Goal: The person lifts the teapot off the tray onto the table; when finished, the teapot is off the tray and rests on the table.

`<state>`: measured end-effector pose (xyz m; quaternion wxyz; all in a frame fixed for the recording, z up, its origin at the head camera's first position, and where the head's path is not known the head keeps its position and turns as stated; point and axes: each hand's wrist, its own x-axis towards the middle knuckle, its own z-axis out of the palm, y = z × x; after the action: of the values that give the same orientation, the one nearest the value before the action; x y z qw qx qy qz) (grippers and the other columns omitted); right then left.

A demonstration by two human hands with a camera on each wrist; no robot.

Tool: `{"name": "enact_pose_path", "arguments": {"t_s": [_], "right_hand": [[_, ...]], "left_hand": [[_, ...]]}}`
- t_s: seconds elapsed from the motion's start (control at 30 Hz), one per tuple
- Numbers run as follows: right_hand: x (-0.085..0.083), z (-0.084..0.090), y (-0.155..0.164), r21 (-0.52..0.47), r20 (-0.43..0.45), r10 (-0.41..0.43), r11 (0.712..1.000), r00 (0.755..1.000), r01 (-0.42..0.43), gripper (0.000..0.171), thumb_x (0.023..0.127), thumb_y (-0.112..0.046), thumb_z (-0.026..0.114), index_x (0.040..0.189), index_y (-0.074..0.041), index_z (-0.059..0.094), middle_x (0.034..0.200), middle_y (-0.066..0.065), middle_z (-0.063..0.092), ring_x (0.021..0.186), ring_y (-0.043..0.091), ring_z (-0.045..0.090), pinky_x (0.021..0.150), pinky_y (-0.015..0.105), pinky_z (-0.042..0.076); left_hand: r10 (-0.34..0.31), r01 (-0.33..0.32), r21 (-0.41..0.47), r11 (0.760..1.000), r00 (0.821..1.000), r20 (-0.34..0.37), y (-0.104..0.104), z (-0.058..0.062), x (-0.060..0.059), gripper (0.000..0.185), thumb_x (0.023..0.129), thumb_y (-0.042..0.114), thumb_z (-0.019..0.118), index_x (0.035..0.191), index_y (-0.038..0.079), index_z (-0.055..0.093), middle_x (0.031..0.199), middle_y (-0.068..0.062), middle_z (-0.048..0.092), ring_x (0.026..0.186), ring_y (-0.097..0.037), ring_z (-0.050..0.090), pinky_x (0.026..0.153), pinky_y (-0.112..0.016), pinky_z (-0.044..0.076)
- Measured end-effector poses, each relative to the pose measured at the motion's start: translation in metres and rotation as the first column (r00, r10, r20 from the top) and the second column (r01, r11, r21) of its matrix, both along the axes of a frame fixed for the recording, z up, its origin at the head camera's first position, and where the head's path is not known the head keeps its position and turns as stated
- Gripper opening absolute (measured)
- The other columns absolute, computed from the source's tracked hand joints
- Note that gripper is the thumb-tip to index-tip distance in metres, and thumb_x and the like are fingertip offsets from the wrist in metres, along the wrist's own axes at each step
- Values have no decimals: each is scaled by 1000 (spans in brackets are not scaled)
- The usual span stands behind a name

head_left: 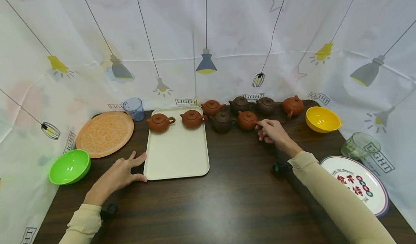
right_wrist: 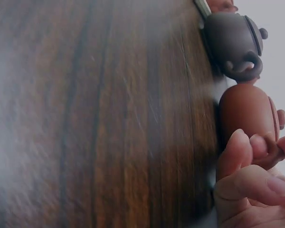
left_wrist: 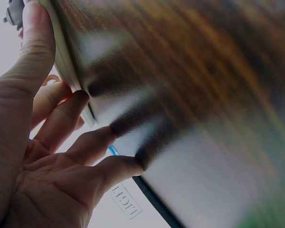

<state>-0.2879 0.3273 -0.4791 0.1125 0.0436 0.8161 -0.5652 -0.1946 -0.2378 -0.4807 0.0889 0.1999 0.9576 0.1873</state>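
With fingers spread, my left hand (head_left: pixel 121 173) rests at the left edge of a cream tray (head_left: pixel 177 153), thumb at its near corner. In the left wrist view, fingertips (left_wrist: pixel 128 165) touch the dark tabletop. My right hand (head_left: pixel 272 131) pinches the handle of a reddish-brown teapot (head_left: pixel 247 121); the right wrist view shows its handle (right_wrist: pixel 271 154) between thumb and fingers. Just left of it stands a dark brown teapot (head_left: pixel 222 122). On the tray's far part sit two reddish-brown teapots, one left (head_left: pixel 158 123) and one right (head_left: pixel 192 119).
Behind stand a reddish teapot (head_left: pixel 212 107), two dark teapots (head_left: pixel 239 105) and another reddish teapot (head_left: pixel 293 106). Rightward are a yellow bowl (head_left: pixel 321 120), a greenish glass (head_left: pixel 359 146) and a white plate (head_left: pixel 338 170). Leftward are a blue cup (head_left: pixel 134 109), a round orange mat (head_left: pixel 105 133) and a green bowl (head_left: pixel 69 167).
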Motion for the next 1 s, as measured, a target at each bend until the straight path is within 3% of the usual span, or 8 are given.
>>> {"name": "enact_pose_path", "arguments": {"t_s": [0.2,0.37,0.47,0.57,0.67,0.8,0.93,1.0], "right_hand": [[2,5,0,215,-85,-51,974,995,69,50,111,-48,49,130,-2,59,73,-1,61,58,16,62,52,29,46],[2,12,-21,309,-326,-98,929,940,204,41,108,-49,55,124,-12,61,60,-3,58,50,22,60,59,35,47],[-2,29,-45,296,-439,-25,940,898,171,29,108,-38,59,121,-14,66,70,4,65,53,20,60,62,35,48],[-8,46,-74,338,-485,127,940,866,52,22,109,-31,62,119,-13,71,83,9,72,57,20,63,63,34,50],[-16,59,-110,390,-427,296,913,855,-122,27,110,-30,63,126,-10,71,86,12,74,59,29,68,60,34,52],[-28,64,-155,417,-246,435,854,866,-310,45,110,-31,62,148,-6,59,85,18,75,54,33,67,51,33,50],[-39,58,-185,416,-80,445,828,892,-376,56,110,-28,61,156,0,48,87,21,79,48,24,64,50,31,49],[-41,54,-194,418,-21,424,826,905,-378,58,110,-26,60,157,3,45,84,18,80,52,28,68,50,31,50]], "left_hand": [[-9,9,9,1000,1000,-17,0,1,1,91,80,45,88,156,6,56,151,-46,46,122,-73,56,100,-72,51],[-11,11,-4,1000,1000,-17,-1,1,1,92,79,46,88,156,6,56,151,-47,46,120,-72,57,98,-71,52],[-11,11,-3,1000,1000,-15,-1,2,0,92,80,46,89,156,6,56,151,-47,45,120,-72,57,97,-70,54],[-11,11,-4,1000,1000,-10,-1,1,-1,93,80,47,88,156,6,55,151,-47,44,121,-72,56,98,-69,54],[-5,5,-8,1000,1000,4,-1,2,0,94,80,48,88,157,6,54,152,-47,43,123,-74,54,100,-71,52],[2,-2,-12,1000,1000,7,-2,1,0,94,80,48,87,158,7,53,153,-47,42,124,-75,53,100,-74,50],[-2,2,-12,1000,1000,-6,-1,-1,-1,92,81,47,87,157,7,54,153,-46,43,124,-74,54,100,-72,52],[-4,4,-12,1000,1000,-6,-1,-1,-1,92,82,47,87,157,7,54,154,-46,43,124,-74,54,100,-72,52]]}}
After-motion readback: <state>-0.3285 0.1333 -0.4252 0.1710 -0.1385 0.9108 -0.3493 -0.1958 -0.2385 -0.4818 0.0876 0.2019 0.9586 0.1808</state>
